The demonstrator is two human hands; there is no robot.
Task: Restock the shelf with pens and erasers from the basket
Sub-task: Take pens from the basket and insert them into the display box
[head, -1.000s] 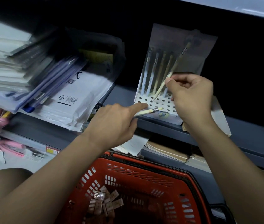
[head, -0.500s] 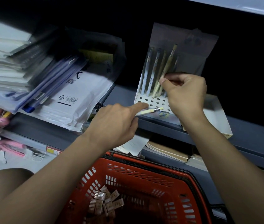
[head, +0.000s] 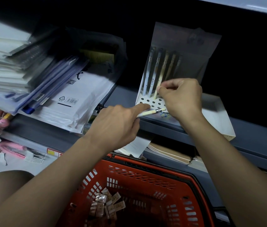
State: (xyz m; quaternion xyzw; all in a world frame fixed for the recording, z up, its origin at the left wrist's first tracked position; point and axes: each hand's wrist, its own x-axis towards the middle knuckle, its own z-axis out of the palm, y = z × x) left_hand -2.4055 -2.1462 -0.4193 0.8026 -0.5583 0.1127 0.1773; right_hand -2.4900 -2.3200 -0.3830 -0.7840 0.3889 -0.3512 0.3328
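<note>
- Left of the pen display stand (head: 147, 102), a slanting pile of plastic-wrapped envelopes (head: 73, 102) lies on the shelf (head: 252, 136).
- The left hand (head: 116, 123), just in front of the stand, grips a cream pen (head: 152, 112) lying sideways, its index finger stretched onto the stand's perforated base.
- Below the stand, the red basket (head: 146, 182) holds a heap of wrapped erasers (head: 105, 207).
- Several pens (head: 159, 74) stand upright in the stand's back holes.
- The right hand (head: 182, 97), over the stand's right part, pinches the lower end of one upright cream pen with fingers curled.
</note>
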